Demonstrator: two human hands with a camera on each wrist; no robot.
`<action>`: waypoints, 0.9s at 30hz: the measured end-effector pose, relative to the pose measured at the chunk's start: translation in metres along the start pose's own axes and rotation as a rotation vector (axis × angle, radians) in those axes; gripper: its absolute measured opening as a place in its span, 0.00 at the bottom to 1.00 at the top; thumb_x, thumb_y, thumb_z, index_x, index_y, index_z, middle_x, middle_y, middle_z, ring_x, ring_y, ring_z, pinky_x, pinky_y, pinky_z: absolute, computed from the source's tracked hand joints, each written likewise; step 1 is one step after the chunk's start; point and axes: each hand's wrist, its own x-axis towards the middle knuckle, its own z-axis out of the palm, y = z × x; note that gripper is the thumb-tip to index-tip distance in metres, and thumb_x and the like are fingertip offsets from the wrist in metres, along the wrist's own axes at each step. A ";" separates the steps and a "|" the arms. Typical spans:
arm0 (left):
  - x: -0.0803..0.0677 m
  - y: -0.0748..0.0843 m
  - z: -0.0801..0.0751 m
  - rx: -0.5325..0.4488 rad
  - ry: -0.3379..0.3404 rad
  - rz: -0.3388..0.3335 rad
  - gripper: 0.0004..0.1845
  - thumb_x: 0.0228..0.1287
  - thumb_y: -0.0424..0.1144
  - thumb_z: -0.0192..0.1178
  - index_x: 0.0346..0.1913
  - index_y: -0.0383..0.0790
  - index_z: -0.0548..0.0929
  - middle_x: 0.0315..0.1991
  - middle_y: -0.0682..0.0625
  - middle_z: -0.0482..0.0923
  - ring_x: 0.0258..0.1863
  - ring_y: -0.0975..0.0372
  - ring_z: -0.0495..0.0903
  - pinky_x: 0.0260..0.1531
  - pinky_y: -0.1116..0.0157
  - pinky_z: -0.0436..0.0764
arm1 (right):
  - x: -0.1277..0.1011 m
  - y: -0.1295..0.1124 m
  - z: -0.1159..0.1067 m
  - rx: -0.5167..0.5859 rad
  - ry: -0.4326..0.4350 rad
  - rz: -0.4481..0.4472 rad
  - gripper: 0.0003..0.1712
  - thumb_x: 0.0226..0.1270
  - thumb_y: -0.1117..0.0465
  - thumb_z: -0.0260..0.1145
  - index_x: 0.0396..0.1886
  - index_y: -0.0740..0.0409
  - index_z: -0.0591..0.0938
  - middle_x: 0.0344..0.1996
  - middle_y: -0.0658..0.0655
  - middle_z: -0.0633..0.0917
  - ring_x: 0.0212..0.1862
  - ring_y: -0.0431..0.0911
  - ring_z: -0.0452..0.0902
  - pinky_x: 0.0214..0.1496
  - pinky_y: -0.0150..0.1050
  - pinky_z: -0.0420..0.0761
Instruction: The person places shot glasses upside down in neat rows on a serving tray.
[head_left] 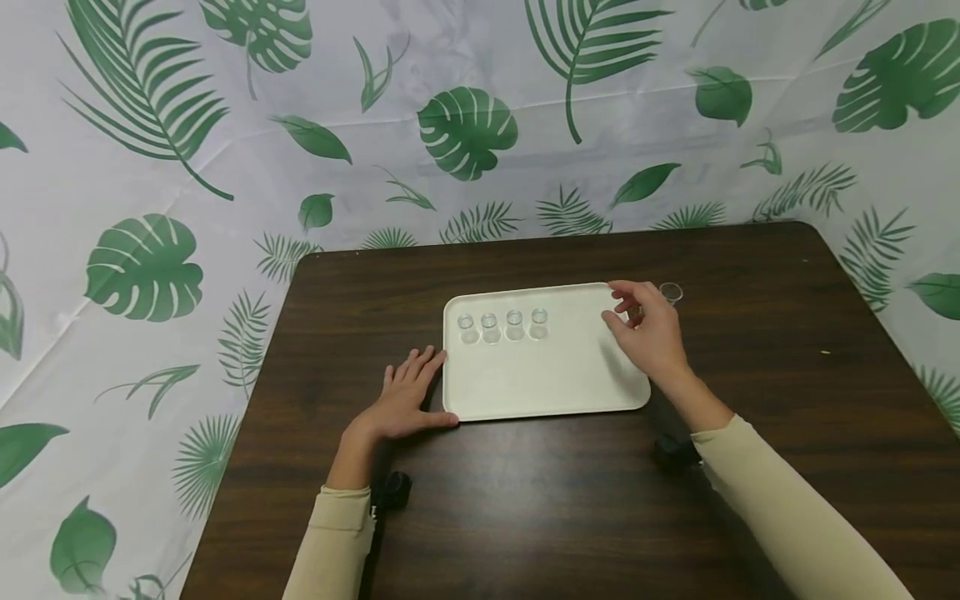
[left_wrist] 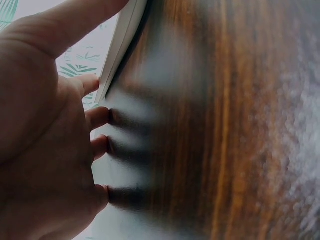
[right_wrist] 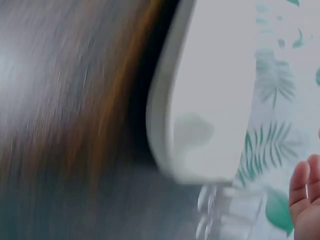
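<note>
A white tray lies in the middle of a dark wooden table. Several small clear glasses stand in a row at the tray's back left. My left hand lies flat on the table, its thumb and fingers against the tray's left front corner. My right hand hovers over the tray's far right corner with fingers loosely curled. Another small glass stands on the table just beyond it. In the blurred right wrist view, clear glass sits apart from my fingertips.
A white cloth printed with green leaves hangs behind and to both sides of the table. The table's edges show at left and right. Dark wrist-camera mounts sit by both forearms.
</note>
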 end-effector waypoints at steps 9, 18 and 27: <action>0.002 0.000 0.000 0.014 -0.010 -0.017 0.58 0.56 0.66 0.65 0.80 0.46 0.45 0.79 0.42 0.39 0.76 0.44 0.35 0.64 0.34 0.34 | 0.007 0.034 -0.044 0.008 0.295 0.128 0.14 0.58 0.73 0.67 0.46 0.66 0.84 0.35 0.52 0.80 0.33 0.34 0.73 0.32 0.26 0.69; 0.002 0.000 0.000 0.022 -0.017 -0.030 0.58 0.55 0.66 0.66 0.80 0.47 0.45 0.79 0.42 0.39 0.76 0.45 0.35 0.65 0.34 0.34 | -0.002 0.068 -0.061 -0.179 0.096 0.305 0.23 0.61 0.70 0.68 0.57 0.67 0.77 0.46 0.64 0.79 0.41 0.46 0.75 0.48 0.41 0.71; 0.002 0.001 0.001 0.023 -0.014 -0.019 0.57 0.56 0.66 0.65 0.80 0.47 0.45 0.79 0.43 0.39 0.76 0.45 0.35 0.64 0.34 0.34 | 0.000 0.079 -0.055 -0.194 -0.080 0.358 0.31 0.65 0.63 0.69 0.66 0.64 0.71 0.54 0.68 0.79 0.47 0.59 0.79 0.40 0.37 0.73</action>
